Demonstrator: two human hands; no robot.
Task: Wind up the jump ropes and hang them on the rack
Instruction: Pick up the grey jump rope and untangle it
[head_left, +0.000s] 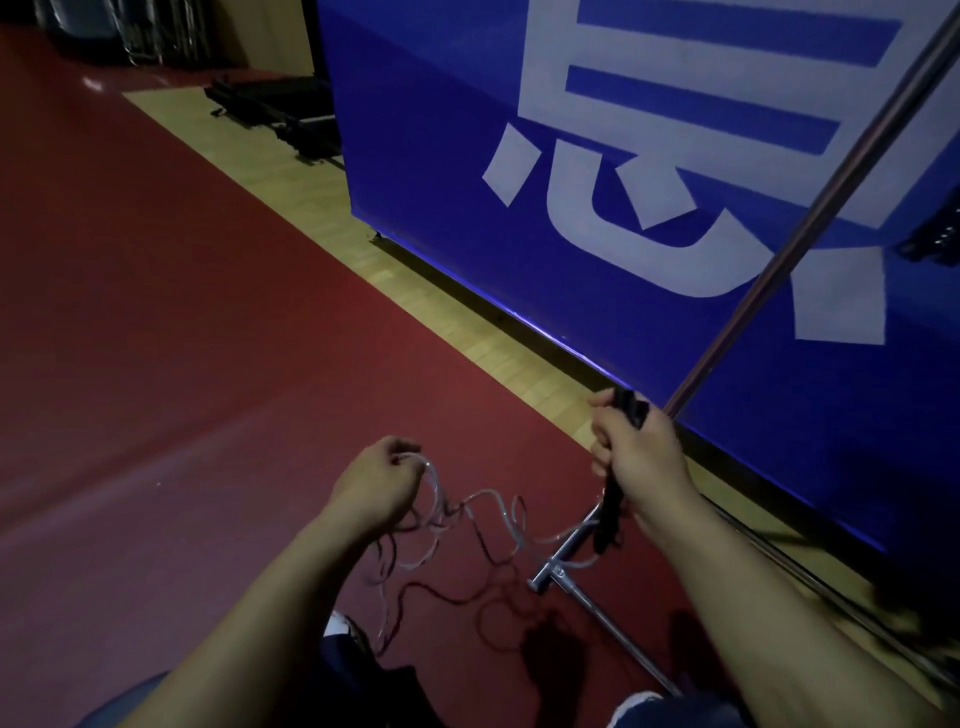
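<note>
Head view, nearest first
Knees: dark trousers (358, 691) and a shoe (345, 629) sit at the bottom edge, right under the loose cord.
Left hand (376, 486): fingers curl round a few clear loops of rope (467, 525); it sits well apart from the other hand.
Right hand (636, 447): fist clamps round the black handles (613, 499), which stick out above and below it, roughly upright.
Rope position: between the hands it sags in loose bends, and more of it, clear and dark red, lies tangled on the red floor (182, 338) by the shoe. Whether this is one rope or two I cannot tell.
Rack (810, 228): the slanted metal pole rises just behind the right hand; its base bar (566, 556) lies on the floor, with cord draped across it.
Backdrop: a blue banner (571, 130) with white characters stands behind the pole.
Stage: winding looks only begun; nothing is seen hanging on the rack.
Risk, snag: cord crossing the base bar may catch on its joint as slack is drawn in, and jerk the loops out of the left hand.
Risk, knot: the heap on the floor may tighten into a knot if pulled fast.
Risk, foot: strands near the shoe may get trodden on and stop the pull.
Risk, light: the scene is dim and blurred, so crossings are hard to judge.
</note>
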